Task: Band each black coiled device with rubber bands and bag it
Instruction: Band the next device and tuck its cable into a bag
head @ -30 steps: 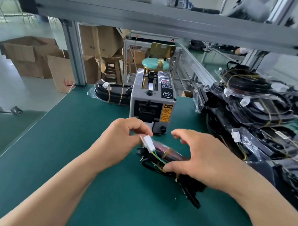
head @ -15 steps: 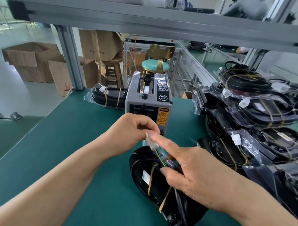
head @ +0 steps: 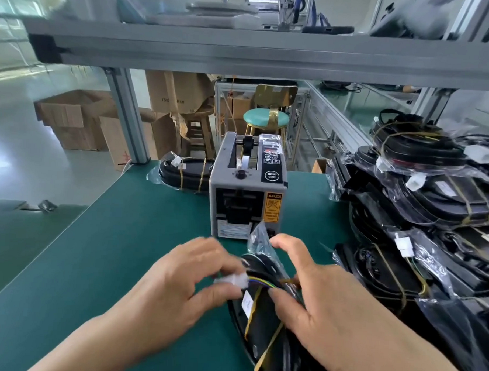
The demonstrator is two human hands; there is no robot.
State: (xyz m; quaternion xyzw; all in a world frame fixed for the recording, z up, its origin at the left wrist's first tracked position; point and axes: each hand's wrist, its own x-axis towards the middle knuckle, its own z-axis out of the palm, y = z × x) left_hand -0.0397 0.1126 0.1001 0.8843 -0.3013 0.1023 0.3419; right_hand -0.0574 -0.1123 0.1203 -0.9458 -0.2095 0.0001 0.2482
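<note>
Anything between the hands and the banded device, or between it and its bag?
Nothing visible. Left hand pinches its white connector, right hand grips the black coiled device; the clear bag touches its far end.

Banded black device [head: 262, 323], partly bagged

Left hand [head: 177, 289] drew the white connector [head: 232, 280] leftward off the device [head: 262, 318].
</note>
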